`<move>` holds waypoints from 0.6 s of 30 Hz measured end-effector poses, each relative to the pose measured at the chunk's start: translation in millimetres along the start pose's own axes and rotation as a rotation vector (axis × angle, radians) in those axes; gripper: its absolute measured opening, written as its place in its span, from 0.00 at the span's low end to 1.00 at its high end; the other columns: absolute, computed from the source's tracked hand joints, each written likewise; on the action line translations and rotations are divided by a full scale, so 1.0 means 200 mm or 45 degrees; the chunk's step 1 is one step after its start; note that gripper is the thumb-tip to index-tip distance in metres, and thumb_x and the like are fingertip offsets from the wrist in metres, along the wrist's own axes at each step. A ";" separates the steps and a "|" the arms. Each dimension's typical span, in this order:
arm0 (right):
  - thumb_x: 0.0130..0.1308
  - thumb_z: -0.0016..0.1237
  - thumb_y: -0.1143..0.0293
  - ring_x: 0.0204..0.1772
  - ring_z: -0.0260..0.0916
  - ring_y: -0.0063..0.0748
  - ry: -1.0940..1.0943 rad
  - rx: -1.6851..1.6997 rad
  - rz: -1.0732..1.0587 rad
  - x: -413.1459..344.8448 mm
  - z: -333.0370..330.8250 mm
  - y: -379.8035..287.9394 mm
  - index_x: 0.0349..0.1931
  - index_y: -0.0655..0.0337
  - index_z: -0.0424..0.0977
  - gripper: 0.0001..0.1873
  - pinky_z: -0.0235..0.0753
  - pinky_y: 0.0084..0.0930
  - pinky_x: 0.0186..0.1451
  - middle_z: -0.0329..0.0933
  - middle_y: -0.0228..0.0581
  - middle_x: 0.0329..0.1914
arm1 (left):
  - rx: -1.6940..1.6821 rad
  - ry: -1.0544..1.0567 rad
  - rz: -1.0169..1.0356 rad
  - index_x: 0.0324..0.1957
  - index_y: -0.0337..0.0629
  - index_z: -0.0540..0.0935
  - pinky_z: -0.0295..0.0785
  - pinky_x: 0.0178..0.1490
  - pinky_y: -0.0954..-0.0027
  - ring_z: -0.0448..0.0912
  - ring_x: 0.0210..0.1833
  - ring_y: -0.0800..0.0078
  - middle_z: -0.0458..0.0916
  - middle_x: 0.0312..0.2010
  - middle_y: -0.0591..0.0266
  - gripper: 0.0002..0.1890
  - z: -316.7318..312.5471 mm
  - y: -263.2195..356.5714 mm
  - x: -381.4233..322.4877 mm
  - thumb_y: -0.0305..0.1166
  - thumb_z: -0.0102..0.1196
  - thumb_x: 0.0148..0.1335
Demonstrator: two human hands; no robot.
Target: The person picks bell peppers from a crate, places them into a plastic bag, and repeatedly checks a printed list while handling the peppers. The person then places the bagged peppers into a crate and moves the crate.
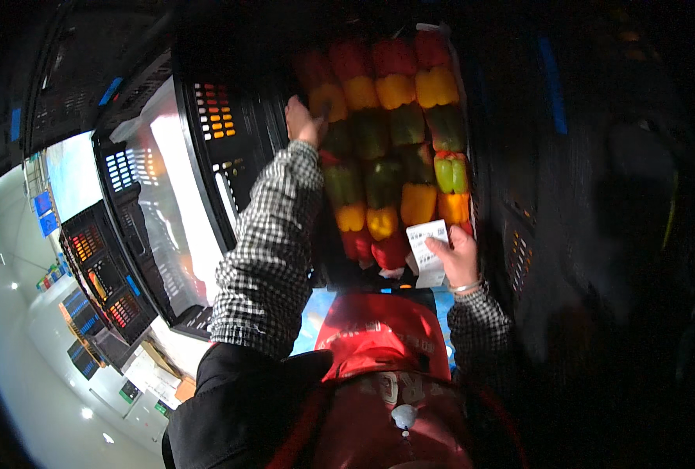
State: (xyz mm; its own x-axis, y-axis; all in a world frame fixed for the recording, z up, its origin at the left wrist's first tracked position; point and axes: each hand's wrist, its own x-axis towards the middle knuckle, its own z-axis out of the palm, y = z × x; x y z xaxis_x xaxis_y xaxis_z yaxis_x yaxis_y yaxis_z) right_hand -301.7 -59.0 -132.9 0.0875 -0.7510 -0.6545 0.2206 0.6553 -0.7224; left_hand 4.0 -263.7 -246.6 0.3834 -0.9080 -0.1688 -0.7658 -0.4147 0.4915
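Note:
Before me a dark plastic crate holds bell peppers in rows of red, orange-yellow and green; a light green bell pepper (pixel 451 174) catches the light near the right edge. My right hand (pixel 460 256) pinches a printed white paper slip (pixel 426 243) between thumb and fingers, over the near right corner of the peppers. My left hand (pixel 304 122) reaches to the crate's left side, beside an orange-yellow bell pepper (pixel 327 101). Its fingertips are in deep shadow, so I cannot see whether they grip the crate's edge.
Black slatted crates (pixel 212 114) stand close on the left, one with a clear plastic liner (pixel 168 217). More dark crates (pixel 514 234) rise on the right in shadow. A red apron (pixel 382 334) covers my front. Farther left, stacked crates (pixel 83 311) stand on a pale floor.

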 end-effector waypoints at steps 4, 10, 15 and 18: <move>0.58 0.57 0.77 0.37 0.71 0.18 -0.118 -0.197 0.087 -0.01 -0.02 0.04 0.32 0.66 0.71 0.07 0.72 0.21 0.40 0.77 0.33 0.32 | 0.280 -0.239 -0.161 0.55 0.32 0.68 0.69 0.53 0.61 0.72 0.52 0.56 0.71 0.51 0.46 0.37 0.20 -0.02 0.49 0.55 0.56 0.55; 0.56 0.60 0.71 0.39 0.74 0.23 -0.154 0.046 0.268 0.00 -0.01 0.11 0.39 0.65 0.74 0.13 0.74 0.24 0.45 0.78 0.34 0.36 | 0.047 -0.319 -0.112 0.64 0.33 0.61 0.64 0.64 0.63 0.66 0.64 0.57 0.64 0.63 0.45 0.52 0.35 -0.05 0.71 0.62 0.61 0.46; 0.58 0.57 0.75 0.38 0.75 0.22 -0.267 -0.029 0.198 0.11 0.02 0.05 0.38 0.66 0.75 0.09 0.74 0.23 0.44 0.79 0.35 0.37 | -0.275 -0.151 -0.082 0.60 0.32 0.64 0.65 0.63 0.61 0.68 0.61 0.56 0.68 0.59 0.43 0.49 0.11 0.05 0.54 0.46 0.73 0.37; 0.60 0.54 0.76 0.37 0.76 0.22 -0.220 0.093 -0.003 0.21 0.09 -0.08 0.39 0.67 0.74 0.08 0.75 0.21 0.44 0.80 0.35 0.38 | -0.342 -0.086 0.148 0.58 0.32 0.66 0.66 0.61 0.62 0.70 0.58 0.55 0.69 0.56 0.44 0.48 -0.11 0.17 0.32 0.37 0.75 0.32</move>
State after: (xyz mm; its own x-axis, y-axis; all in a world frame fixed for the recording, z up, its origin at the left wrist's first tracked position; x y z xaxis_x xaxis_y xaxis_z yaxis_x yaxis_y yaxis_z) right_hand -284.0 -103.4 -145.2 0.2508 -0.7593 -0.6005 0.2906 0.6507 -0.7015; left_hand 14.6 -334.5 -222.2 0.2589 -0.9542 -0.1500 -0.6351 -0.2852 0.7179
